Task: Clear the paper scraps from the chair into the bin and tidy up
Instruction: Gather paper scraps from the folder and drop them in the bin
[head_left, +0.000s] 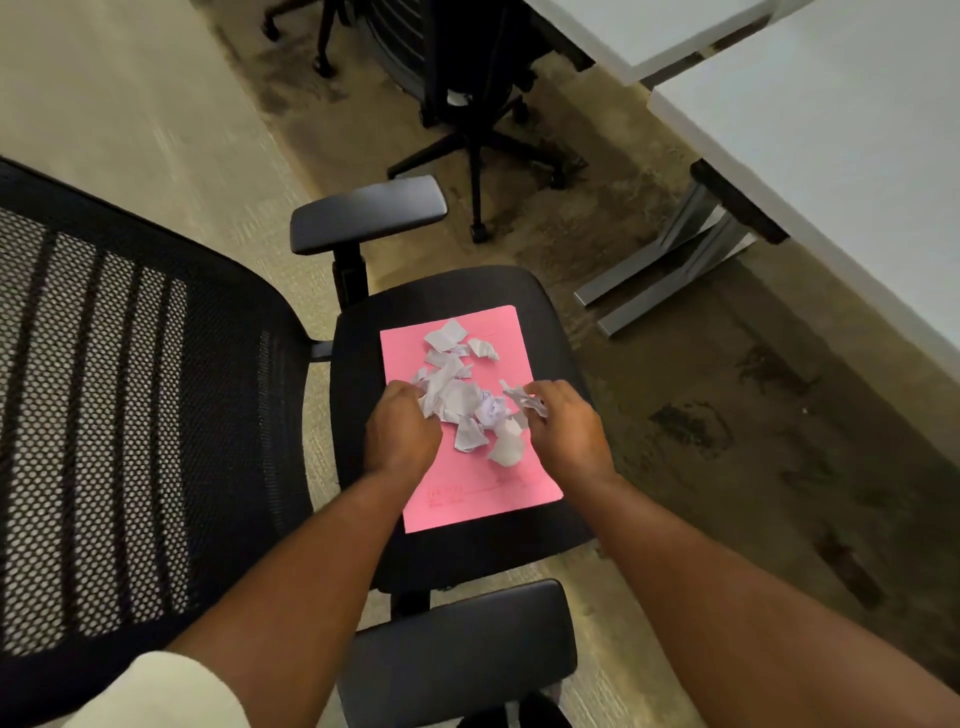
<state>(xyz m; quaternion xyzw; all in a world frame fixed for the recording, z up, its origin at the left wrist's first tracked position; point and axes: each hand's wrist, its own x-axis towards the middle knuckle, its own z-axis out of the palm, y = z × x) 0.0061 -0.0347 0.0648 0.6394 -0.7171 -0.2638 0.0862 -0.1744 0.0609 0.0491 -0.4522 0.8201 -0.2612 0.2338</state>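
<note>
Several white paper scraps (465, 395) lie in a loose pile on a pink folder (498, 488), which rests flat on the black seat (556, 332) of an office chair. My left hand (402, 428) is curled at the pile's left edge, fingers closed on scraps there. At the pile's right edge my right hand (566, 426) pinches a few scraps between its fingertips. Two scraps lie apart at the folder's far end. No bin is in view.
The chair's mesh backrest (130, 415) fills the left, with armrests at the far side (369, 213) and the near side (462, 649). A second black office chair (467, 93) stands beyond. White desks (831, 130) with metal legs (670, 275) run along the right over carpet.
</note>
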